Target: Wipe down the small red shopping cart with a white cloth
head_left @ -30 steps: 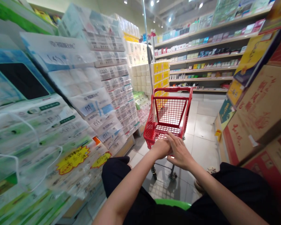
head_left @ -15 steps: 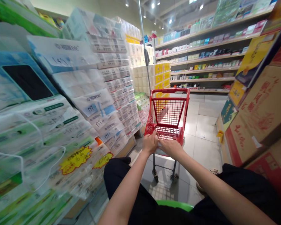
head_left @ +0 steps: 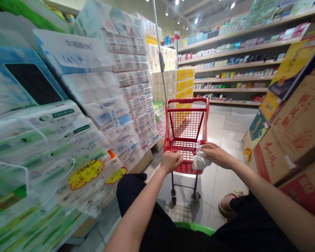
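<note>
A small red wire shopping cart (head_left: pixel 187 123) stands in the aisle in front of me. My left hand (head_left: pixel 170 161) is closed in a fist on the cart's near rim. My right hand (head_left: pixel 215 154) is closed on a crumpled white cloth (head_left: pixel 199 161), pressing it against the rim's right side. The basket looks empty. My legs in dark trousers and a sandalled foot (head_left: pixel 227 204) show below.
Tall stacks of plastic-wrapped tissue packs (head_left: pixel 115 94) with yellow price tags line the left. Cardboard boxes (head_left: pixel 296 129) are stacked on the right. Stocked shelves (head_left: pixel 231 66) run across the back. A metal pole (head_left: pixel 159 59) rises behind the cart. Tiled floor lies beyond.
The cart has rolled slightly away and straightened. My hands, together at the rim's middle before, have parted; the right has slid rightward with the white cloth now showing.
</note>
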{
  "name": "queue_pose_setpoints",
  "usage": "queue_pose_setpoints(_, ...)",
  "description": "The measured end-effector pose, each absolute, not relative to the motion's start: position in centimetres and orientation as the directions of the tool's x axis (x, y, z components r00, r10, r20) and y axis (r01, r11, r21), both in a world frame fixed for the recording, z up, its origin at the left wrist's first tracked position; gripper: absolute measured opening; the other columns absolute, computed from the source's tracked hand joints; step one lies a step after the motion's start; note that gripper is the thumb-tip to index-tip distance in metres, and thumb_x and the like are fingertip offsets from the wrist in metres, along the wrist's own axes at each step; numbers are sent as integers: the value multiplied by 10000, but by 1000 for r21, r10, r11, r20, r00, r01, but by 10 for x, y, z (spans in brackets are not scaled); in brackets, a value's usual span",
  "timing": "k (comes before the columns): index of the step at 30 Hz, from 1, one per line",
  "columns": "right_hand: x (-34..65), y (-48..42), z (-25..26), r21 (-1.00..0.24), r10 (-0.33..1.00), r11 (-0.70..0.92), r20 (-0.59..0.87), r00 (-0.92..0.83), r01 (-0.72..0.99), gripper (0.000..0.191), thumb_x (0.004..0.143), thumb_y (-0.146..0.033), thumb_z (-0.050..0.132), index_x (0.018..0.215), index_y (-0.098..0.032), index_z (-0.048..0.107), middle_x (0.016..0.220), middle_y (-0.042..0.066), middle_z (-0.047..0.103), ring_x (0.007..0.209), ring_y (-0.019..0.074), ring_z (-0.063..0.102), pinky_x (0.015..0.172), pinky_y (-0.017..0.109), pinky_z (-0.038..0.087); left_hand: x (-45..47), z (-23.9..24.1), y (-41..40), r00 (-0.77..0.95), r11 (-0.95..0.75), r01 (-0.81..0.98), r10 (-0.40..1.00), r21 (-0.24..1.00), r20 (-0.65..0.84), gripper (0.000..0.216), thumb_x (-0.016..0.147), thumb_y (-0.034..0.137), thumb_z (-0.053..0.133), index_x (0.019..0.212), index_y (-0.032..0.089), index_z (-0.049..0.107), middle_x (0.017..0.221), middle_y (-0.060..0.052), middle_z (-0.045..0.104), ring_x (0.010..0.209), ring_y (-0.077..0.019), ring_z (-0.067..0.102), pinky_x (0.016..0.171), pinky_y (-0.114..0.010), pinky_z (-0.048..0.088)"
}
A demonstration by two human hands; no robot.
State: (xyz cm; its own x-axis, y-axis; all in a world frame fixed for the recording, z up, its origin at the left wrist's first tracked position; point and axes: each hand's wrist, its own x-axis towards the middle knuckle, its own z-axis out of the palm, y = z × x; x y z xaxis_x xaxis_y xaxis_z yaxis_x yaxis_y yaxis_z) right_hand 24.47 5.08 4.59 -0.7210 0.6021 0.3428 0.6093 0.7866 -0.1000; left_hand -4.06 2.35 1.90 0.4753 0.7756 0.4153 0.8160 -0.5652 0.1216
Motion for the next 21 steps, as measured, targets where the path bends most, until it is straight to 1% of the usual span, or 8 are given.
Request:
queue_pose_setpoints(5, 251, 84, 38, -169, 760, 603, 418, -497, 780, 389, 970, -452, 341, 1071, -237, 649, 1212, 92, 614, 1194, 261, 503, 1045, 455, 374, -37, 22, 23, 523, -607, 788, 747, 100, 411, 394, 958, 453, 408, 709, 202, 580, 766, 1, 695, 723, -134, 603, 746, -268, 357)
queue_pose_setpoints(7, 242, 80, 34, -222, 784, 566, 443, -435, 794, 384, 970, -443, 333, 1060, -225, 636, 1203, 96, 609, 1176, 255, 509, 1014, 432, 405, -39, 21, 25, 525, -605, 792, 746, 86, 411, 397, 935, 507, 448, 718, 200, 575, 758, -2, 686, 723, -141, 606, 746, -272, 355)
queue_pose_setpoints(9, 227, 64, 30, -249, 771, 587, 464, -437, 771, 364, 972, -428, 327, 1027, -221, 622, 1135, 86, 625, 1155, 238, 511, 998, 410, 421, -44, 19, 26, 514, -591, 803, 753, 78, 410, 409, 916, 547, 467, 734, 198, 575, 768, -7, 683, 731, -148, 610, 752, -279, 353)
queue_pose_setpoints(12, 201, 29, 22, -191, 713, 645, 498, -493, 740, 320, 943, -473, 406, 1014, -224, 594, 1038, 65, 636, 1127, 237, 503, 1083, 452, 337, -55, 20, 27, 506, -576, 813, 768, 80, 393, 428, 899, 582, 476, 753, 194, 580, 783, -10, 684, 743, -151, 612, 786, -297, 351)
queue_pose_setpoints(15, 181, 3, 15, -117, 692, 630, 534, -486, 768, 337, 900, -520, 492, 1033, -220, 569, 997, 65, 635, 1082, 254, 508, 1118, 500, 266, -60, 26, 25, 514, -576, 814, 775, 76, 368, 415, 901, 570, 469, 774, 195, 596, 832, -10, 693, 786, -155, 614, 887, -337, 338)
queue_pose_setpoints(18, 168, -6, 15, -49, 687, 596, 548, -477, 802, 264, 936, -452, 458, 986, -219, 570, 959, 75, 638, 1034, 252, 522, 1082, 485, 298, -51, 32, 19, 479, -539, 840, 789, 59, 385, 377, 960, 457, 373, 819, 200, 610, 896, -26, 700, 852, -171, 618, 972, -397, 302)
queue_pose_setpoints(19, 165, -8, 16, -24, 684, 591, 545, -485, 806, 247, 946, -430, 447, 961, -217, 572, 953, 79, 640, 1020, 249, 526, 1065, 471, 315, -45, 32, 17, 469, -530, 846, 790, 56, 394, 367, 971, 415, 344, 833, 202, 610, 904, -31, 701, 866, -177, 619, 969, -402, 308)
queue_pose_setpoints(21, 160, -12, 19, 16, 676, 595, 531, -511, 804, 232, 956, -394, 434, 928, -210, 572, 950, 86, 641, 996, 244, 533, 1026, 442, 346, -31, 31, 12, 453, -520, 851, 797, 71, 400, 348, 975, 362, 315, 862, 208, 606, 895, -33, 702, 858, -182, 625, 901, -370, 358)
